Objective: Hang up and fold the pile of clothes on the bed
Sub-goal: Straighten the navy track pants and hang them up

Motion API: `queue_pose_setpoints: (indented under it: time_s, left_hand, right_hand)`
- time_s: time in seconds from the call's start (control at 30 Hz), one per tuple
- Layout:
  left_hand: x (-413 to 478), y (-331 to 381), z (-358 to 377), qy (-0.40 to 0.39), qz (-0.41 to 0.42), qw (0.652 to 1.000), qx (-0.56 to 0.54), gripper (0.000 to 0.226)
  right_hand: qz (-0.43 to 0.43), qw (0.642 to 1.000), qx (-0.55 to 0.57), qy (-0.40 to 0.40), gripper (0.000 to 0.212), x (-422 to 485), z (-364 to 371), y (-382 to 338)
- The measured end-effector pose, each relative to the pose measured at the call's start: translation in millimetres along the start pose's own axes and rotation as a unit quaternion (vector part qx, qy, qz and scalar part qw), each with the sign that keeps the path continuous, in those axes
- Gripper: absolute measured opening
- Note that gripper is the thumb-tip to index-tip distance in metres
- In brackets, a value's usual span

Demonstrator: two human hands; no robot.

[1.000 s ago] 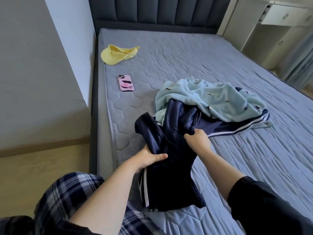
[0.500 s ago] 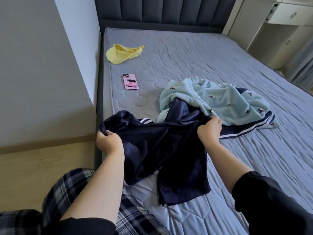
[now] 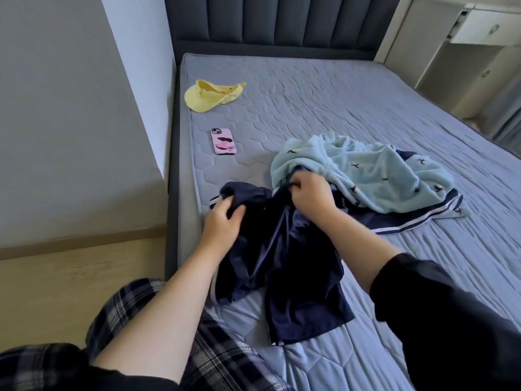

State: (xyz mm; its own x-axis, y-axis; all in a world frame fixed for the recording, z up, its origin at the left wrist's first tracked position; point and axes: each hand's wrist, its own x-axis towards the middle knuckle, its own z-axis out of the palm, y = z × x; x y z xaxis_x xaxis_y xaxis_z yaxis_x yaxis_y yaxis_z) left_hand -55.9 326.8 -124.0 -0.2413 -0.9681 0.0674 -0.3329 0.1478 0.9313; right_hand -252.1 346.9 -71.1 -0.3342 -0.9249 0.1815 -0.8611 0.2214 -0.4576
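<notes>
At the near left edge a leg in plaid trousers rests against the side of the bed, and a black sleeve covers the right upper arm at the near right. Both bare forearms reach forward over the mattress.

A navy garment lies crumpled near the bed's left edge. Its lower part is spread flat on the quilted cover and its upper part is bunched up between the hands. The left hand has its fingers curled into the bunched navy cloth on the left, beside a bit of white trim. The right hand, a little farther and to the right, has its fingers bent tight and pinches the navy cloth right where it meets the pile.

The rest of the pile sits just right of that hand. It is a light blue garment with small dark marks, heaped over a striped navy piece that sticks out along its near right side.

Farther left, well apart from the pile, a phone in a pink case lies flat. Beyond it a yellow cap sits near the far left corner. A dark padded headboard stands at the far end, and a white cabinet stands at the far right. A grey wall and a wooden floor fill the left side.
</notes>
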Motion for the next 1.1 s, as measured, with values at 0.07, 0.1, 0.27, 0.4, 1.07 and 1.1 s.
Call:
queue_pose_setpoints:
  time_s: [0.07, 0.1, 0.27, 0.4, 1.07, 1.1]
  left_hand:
    - [7, 22, -3, -0.079, 0.014, 0.997, -0.019, 0.055]
    - [11, 34, -4, -0.1, 0.027, 0.994, -0.021, 0.066]
    - [23, 95, -14, 0.037, 0.04, 0.998, -0.042, 0.027]
    - [35, 122, -57, 0.22, 0.007, 0.961, -0.165, 0.011]
    - [23, 60, -37, 0.176, -0.06, 0.983, -0.007, 0.018]
    - [21, 52, -38, 0.124, -0.049, 0.991, 0.03, 0.019]
  right_hand:
    - [0.005, 0.991, 0.13, -0.01, 0.014, 19, -29, -42]
    - [0.003, 0.98, 0.196, -0.035, 0.013, 24, -43, -62]
    - [-0.099, 0.897, 0.406, -0.142, 0.026, 17, -91, -143]
    - [-0.108, 0.898, 0.419, -0.08, 0.013, 23, -116, -143]
    - [0.124, 0.984, -0.037, -0.119, 0.026, -10, 40, 41]
    - [0.126, 0.985, 0.063, -0.098, 0.022, -6, 39, 28]
